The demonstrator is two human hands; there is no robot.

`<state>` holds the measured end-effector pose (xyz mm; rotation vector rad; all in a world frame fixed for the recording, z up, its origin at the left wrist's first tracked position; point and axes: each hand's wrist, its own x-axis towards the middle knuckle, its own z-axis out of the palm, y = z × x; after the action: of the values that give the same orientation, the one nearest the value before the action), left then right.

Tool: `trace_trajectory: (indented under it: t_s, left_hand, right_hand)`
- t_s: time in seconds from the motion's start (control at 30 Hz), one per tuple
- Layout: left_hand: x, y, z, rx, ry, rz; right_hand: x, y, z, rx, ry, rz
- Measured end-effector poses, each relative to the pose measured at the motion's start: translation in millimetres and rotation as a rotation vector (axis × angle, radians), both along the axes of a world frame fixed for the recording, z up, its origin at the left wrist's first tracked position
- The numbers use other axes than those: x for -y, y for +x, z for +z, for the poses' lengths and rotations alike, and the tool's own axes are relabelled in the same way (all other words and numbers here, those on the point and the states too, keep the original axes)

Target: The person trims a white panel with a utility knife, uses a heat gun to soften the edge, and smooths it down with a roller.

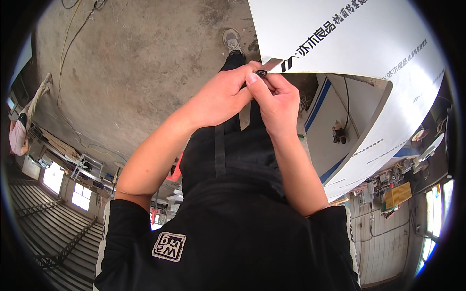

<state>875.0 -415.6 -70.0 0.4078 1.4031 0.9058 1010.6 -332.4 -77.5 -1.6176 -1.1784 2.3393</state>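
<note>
The big white sheet looks smooth and a bit shiny, like coated metal or plastic; I cannot tell which. The floor is rough, dull grey concrete with stains. The black shirt is soft matt cloth, and the shoe looks like worn cloth

Concrete floor was stained and bare, with a yellow cable trailing across it at upper left. Another person in a pink top stood at the far left edge. A small dark tool sat on a white surface. Yellow crate lay among bench clutter at right, near windows.
</note>
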Motion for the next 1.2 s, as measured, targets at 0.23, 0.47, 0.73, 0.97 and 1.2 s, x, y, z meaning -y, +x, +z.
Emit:
trace_trajectory:
  t_s: [0.23, 0.47, 0.73, 0.97, 1.2]
  left_hand:
    - [1.2, 1.8, -3.0, 0.007, 0.015, 0.006]
    - [-1.0, 4.0, -0.8, 0.014, 0.008, 0.019]
    - [0.0, 9.3, -3.4, 0.057, -0.027, 0.022]
    - [-1.4, 12.6, -4.1, 0.035, -0.011, 0.018]
    - [-22.0, 56.4, -16.5, 0.018, 0.038, -0.054]
  right_hand:
    - [-2.5, -0.6, 0.5, 0.012, 0.019, 0.006]
    - [-7.7, 0.9, 2.8, 0.039, 0.025, 0.058]
    - [-11.3, 1.3, 3.1, 0.045, 0.02, 0.065]
    - [-17.1, 8.1, -0.3, 0.043, 0.037, 0.112]
    - [-38.7, 44.1, -1.5, 0.087, 0.074, 0.082]
